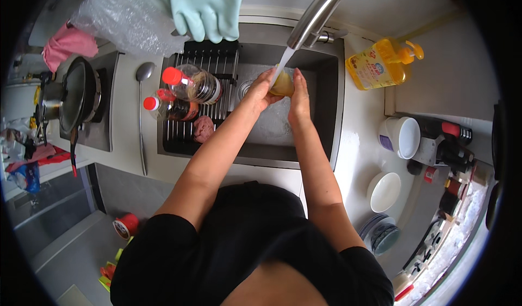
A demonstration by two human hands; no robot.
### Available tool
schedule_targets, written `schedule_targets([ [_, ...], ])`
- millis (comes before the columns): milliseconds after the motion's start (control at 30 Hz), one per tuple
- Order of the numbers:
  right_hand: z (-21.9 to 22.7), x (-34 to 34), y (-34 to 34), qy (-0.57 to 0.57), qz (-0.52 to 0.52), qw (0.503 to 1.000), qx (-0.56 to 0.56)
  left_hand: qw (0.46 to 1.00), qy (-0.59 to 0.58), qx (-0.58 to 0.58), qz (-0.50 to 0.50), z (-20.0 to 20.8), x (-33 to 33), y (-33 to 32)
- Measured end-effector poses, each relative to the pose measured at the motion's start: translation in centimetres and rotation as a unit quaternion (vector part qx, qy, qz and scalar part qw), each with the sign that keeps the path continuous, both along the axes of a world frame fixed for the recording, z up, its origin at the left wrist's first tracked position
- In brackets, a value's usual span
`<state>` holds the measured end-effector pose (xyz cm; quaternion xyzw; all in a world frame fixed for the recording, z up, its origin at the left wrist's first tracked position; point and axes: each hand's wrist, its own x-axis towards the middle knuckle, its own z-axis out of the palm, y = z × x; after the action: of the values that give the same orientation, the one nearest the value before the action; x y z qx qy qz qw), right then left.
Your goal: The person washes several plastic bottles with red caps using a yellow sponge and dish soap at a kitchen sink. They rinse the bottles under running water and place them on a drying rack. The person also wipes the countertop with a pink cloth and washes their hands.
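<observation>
Over the sink [321, 159], my left hand [260, 94] is closed around the left side of a yellow rounded thing [282, 84], perhaps a fruit or a potato. I cannot tell its exact kind. My right hand [299, 100] presses against its right side with the fingers pointing up, so the two hands hold it between them. Water from the metal faucet [318, 15] runs down onto it and my fingers. Part of its surface is hidden behind the hands and the stream.
Left of my hands, a black drying rack [182, 129] bears red-capped bottles [201, 85] and a pink cloth [204, 129]. A long spoon [142, 104] lies beside the sink. Yellow pump-bottle soap [378, 66], a white tub [405, 137] and bowls [384, 192] stand at right. Mint gloves [209, 7] hang behind.
</observation>
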<state>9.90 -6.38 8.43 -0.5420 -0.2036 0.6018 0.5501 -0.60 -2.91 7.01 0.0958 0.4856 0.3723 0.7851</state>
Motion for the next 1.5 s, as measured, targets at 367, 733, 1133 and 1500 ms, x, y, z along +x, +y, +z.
schedule_targets([
  [367,-4.7,-2.2,0.5,0.328,0.059,0.937,-0.101,0.839,0.449,0.305,0.044,-1.8,-0.4,-5.7],
  [733,-5.6,-0.7,-0.5,0.093,0.050,0.993,-0.044,0.958,0.052,0.155,0.235,-0.6,-2.8,-1.3],
  [1133,-3.1,-2.9,-1.2,-0.037,-0.058,0.995,0.066,0.971,-0.152,0.002,0.182,-1.7,-1.2,-1.3],
  [1500,-2.5,-1.2,-0.1,0.114,0.043,0.991,0.061,0.904,0.249,0.344,0.052,0.1,3.3,-6.7],
])
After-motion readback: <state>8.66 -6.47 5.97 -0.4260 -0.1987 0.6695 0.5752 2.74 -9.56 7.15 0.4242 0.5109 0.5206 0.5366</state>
